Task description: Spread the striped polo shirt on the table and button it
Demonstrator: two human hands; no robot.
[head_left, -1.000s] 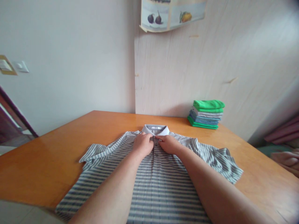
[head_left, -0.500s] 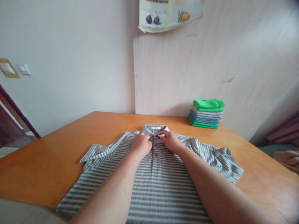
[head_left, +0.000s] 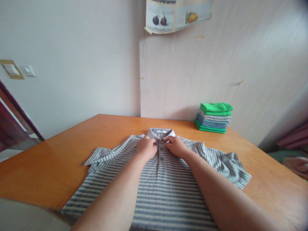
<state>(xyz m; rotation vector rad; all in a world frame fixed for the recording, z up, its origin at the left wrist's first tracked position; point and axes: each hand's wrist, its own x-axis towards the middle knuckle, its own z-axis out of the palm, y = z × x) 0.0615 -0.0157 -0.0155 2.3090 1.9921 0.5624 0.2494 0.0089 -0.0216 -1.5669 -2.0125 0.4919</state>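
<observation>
A grey-and-white striped polo shirt [head_left: 166,183] lies front side up on the table, its light grey collar [head_left: 151,134] at the far end and its short sleeves out to both sides. My left hand [head_left: 146,147] is closed at the left collar point, fingertips pinching the fabric there. At the right collar point, my right hand [head_left: 176,146] pinches the cloth in the same way. Between the two hands runs the buttoned placket [head_left: 160,157]. The right sleeve [head_left: 228,166] is crumpled, while the left sleeve [head_left: 101,155] lies flatter. My forearms cover parts of the shirt body.
A stack of folded clothes [head_left: 213,117], green, grey and blue, stands at the table's back right. The wooden table [head_left: 60,150] meets the wall behind it. A picture of fruit [head_left: 178,16] hangs above. Pinkish fabric [head_left: 293,136] shows beyond the right edge.
The view has shifted slightly, so everything appears a little further right. Both hands stay on the collar, and the shirt looks unchanged.
</observation>
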